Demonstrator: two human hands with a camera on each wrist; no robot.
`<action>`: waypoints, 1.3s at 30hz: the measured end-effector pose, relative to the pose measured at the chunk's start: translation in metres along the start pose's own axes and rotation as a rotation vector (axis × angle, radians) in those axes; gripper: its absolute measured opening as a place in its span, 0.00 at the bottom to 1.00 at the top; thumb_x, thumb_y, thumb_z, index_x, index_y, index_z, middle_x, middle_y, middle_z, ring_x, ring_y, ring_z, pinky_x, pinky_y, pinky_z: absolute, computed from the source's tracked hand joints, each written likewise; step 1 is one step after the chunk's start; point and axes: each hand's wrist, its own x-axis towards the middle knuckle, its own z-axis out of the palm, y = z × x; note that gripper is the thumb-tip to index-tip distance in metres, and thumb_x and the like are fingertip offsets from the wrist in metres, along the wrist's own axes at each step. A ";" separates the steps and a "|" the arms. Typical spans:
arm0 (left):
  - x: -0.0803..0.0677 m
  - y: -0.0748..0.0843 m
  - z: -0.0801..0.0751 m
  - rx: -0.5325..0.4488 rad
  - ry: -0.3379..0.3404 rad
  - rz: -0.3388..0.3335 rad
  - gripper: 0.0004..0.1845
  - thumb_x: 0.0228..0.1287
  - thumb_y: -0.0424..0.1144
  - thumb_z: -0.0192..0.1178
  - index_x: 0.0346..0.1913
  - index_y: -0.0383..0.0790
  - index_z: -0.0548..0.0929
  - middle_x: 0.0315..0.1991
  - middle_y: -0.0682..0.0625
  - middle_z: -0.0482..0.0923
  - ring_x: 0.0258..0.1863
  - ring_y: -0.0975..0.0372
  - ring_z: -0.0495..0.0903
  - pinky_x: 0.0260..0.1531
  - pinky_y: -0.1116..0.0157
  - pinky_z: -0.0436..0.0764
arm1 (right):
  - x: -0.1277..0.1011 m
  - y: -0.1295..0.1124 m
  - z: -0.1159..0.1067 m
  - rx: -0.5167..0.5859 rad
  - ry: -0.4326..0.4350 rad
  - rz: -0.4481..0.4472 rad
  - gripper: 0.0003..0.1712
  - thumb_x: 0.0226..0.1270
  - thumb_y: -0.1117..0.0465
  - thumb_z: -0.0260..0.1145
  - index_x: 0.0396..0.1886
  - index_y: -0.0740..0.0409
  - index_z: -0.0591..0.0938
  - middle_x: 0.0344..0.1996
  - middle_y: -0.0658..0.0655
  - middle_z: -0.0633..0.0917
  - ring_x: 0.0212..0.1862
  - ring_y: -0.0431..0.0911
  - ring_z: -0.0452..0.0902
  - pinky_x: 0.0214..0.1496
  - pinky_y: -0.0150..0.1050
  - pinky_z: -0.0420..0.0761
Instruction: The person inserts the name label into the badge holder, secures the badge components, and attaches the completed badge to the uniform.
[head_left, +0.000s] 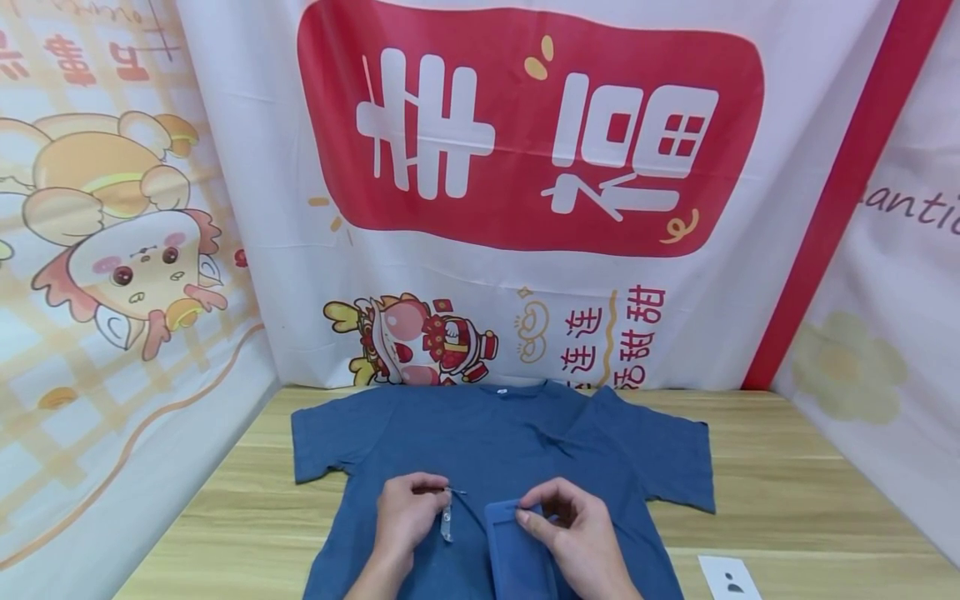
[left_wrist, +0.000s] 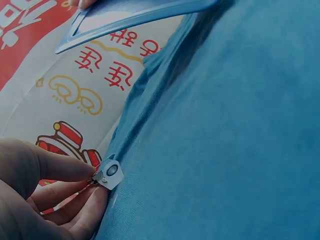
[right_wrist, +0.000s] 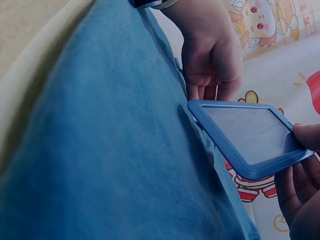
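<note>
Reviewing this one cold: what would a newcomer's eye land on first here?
Probably the big red panel with white characters, on the hanging cloth at the back. Next, the blue T-shirt spread across the wooden table below it. Over the shirt, the left hand pinches a small clip with a clear strap, and the right hand holds a blue-framed holder.

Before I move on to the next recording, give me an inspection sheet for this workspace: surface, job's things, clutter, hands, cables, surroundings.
Surface: wood-grain table, blue T-shirt spread on it.
Job's things: small clip with a clear strap; blue-framed holder with a clear window.
Clutter: white card with a printed figure, right of the shirt.
Hands: left hand pinches the clip; right hand grips the holder.
Cables: nothing seen.
Surroundings: printed cloth behind and at both sides.
</note>
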 end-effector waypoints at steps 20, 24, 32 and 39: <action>-0.003 0.019 -0.004 -0.083 0.023 -0.018 0.13 0.68 0.34 0.70 0.53 0.34 0.89 0.41 0.45 0.89 0.38 0.58 0.87 0.39 0.59 0.86 | 0.001 -0.010 0.001 0.046 0.057 -0.025 0.11 0.66 0.59 0.79 0.45 0.56 0.89 0.42 0.54 0.89 0.41 0.48 0.78 0.40 0.38 0.79; -0.005 0.023 -0.006 -0.182 -0.059 -0.033 0.14 0.72 0.34 0.69 0.56 0.32 0.87 0.44 0.42 0.89 0.41 0.55 0.88 0.43 0.57 0.89 | 0.004 -0.013 -0.002 0.069 0.115 -0.018 0.12 0.65 0.60 0.81 0.46 0.55 0.89 0.42 0.53 0.90 0.42 0.48 0.80 0.42 0.39 0.81; -0.013 0.038 -0.002 -0.314 -0.270 -0.058 0.16 0.77 0.40 0.67 0.60 0.34 0.87 0.50 0.40 0.90 0.42 0.60 0.89 0.52 0.54 0.91 | 0.013 -0.017 -0.011 0.094 0.189 0.048 0.14 0.66 0.62 0.80 0.50 0.54 0.89 0.46 0.54 0.90 0.44 0.46 0.83 0.44 0.39 0.85; -0.021 0.045 0.004 -0.351 -0.400 -0.042 0.18 0.80 0.44 0.64 0.60 0.34 0.87 0.49 0.43 0.90 0.42 0.62 0.90 0.53 0.55 0.91 | 0.020 -0.019 -0.010 0.152 0.185 0.061 0.15 0.67 0.61 0.80 0.51 0.56 0.88 0.44 0.56 0.89 0.42 0.46 0.85 0.44 0.39 0.85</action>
